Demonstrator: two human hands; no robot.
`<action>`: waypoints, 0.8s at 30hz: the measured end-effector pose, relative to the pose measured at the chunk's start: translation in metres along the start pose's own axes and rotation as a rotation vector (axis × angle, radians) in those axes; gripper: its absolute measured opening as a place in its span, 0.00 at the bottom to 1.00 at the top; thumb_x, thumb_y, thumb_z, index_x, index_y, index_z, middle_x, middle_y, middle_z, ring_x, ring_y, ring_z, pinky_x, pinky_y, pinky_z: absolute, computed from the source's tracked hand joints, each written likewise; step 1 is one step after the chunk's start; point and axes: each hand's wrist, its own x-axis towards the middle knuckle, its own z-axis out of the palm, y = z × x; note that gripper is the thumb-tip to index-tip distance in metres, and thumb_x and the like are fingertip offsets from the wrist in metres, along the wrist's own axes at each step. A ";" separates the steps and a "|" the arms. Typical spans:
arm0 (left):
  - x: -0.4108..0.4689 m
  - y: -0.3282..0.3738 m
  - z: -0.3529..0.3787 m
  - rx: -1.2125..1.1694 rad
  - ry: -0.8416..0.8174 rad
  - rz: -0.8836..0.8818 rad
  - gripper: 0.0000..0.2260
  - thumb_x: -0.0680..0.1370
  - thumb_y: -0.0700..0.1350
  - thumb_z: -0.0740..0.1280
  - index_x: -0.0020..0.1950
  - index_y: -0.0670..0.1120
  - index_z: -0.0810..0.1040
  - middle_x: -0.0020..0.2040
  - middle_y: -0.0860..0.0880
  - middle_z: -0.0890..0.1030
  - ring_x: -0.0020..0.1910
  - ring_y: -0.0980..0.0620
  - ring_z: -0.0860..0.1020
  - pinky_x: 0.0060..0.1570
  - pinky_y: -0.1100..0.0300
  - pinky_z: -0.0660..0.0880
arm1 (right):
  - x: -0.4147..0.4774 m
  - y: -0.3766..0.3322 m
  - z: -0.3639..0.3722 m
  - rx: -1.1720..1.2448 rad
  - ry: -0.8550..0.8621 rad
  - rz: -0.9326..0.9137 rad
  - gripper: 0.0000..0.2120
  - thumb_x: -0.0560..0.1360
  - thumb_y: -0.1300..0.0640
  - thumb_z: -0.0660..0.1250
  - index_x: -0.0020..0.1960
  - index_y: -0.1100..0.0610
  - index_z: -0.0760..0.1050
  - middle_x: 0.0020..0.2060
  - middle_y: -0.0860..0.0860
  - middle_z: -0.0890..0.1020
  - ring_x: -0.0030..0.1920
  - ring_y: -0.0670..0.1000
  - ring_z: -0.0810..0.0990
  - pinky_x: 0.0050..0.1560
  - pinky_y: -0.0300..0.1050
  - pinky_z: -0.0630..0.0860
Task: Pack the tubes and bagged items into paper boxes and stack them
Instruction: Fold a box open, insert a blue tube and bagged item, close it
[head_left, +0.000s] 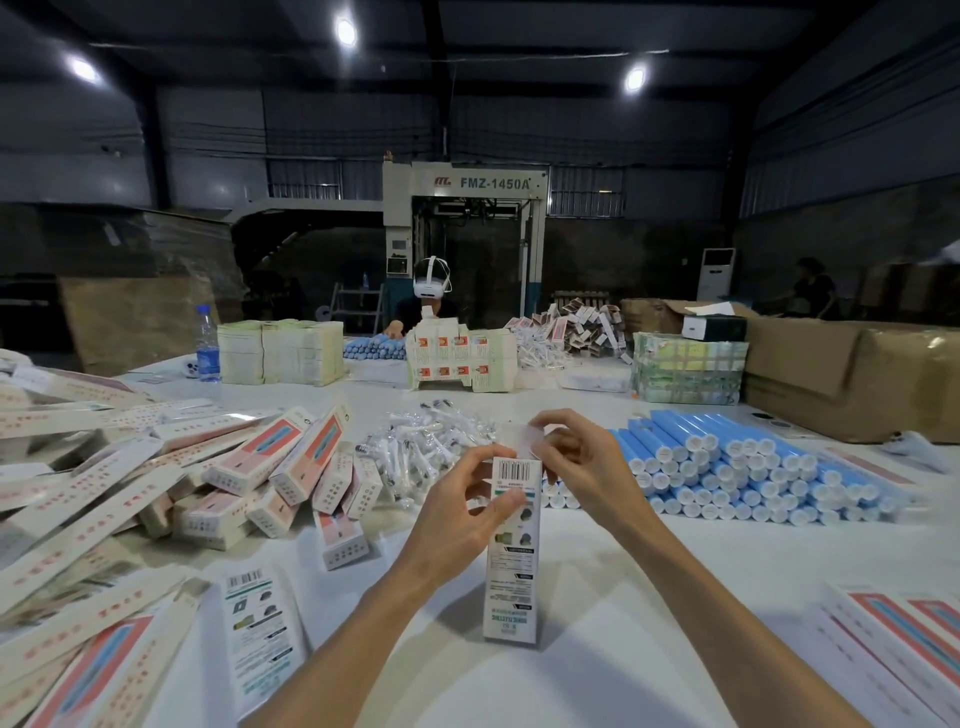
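Nearest, beside the left forearm, flat blanks (260, 629) wait unfolded. One box (511, 561) stands upright on the table (623, 597). The left hand (467, 499) curls round its upper part, and the right hand (576, 462) pinches the top flap (522, 436), so I judge it is being closed. Left of the left hand lies a loose heap of closed boxes (291, 467), not yet stacked. Just beyond both hands sit many bagged items (426, 441), and right of the right hand lies a large bank of tubes (737, 467). Most of the packing seems left to do.
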 end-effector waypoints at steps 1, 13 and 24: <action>0.000 0.000 0.001 0.004 0.001 0.000 0.16 0.82 0.49 0.74 0.68 0.56 0.76 0.58 0.57 0.85 0.59 0.54 0.84 0.58 0.60 0.81 | 0.000 0.001 0.000 -0.051 0.004 -0.029 0.07 0.83 0.62 0.69 0.55 0.50 0.79 0.38 0.52 0.84 0.38 0.52 0.83 0.40 0.46 0.80; 0.000 0.000 0.002 -0.007 -0.011 -0.010 0.18 0.82 0.50 0.74 0.70 0.59 0.74 0.60 0.60 0.85 0.60 0.57 0.83 0.56 0.66 0.79 | -0.009 0.002 0.005 0.125 0.057 0.054 0.01 0.82 0.56 0.72 0.52 0.52 0.82 0.46 0.51 0.87 0.48 0.53 0.86 0.48 0.44 0.82; -0.002 0.001 0.003 -0.098 -0.040 0.008 0.29 0.81 0.47 0.75 0.73 0.58 0.59 0.55 0.51 0.88 0.52 0.48 0.87 0.53 0.58 0.81 | -0.007 0.000 -0.002 0.593 -0.008 0.405 0.06 0.70 0.63 0.79 0.46 0.60 0.86 0.49 0.59 0.86 0.52 0.56 0.83 0.60 0.49 0.78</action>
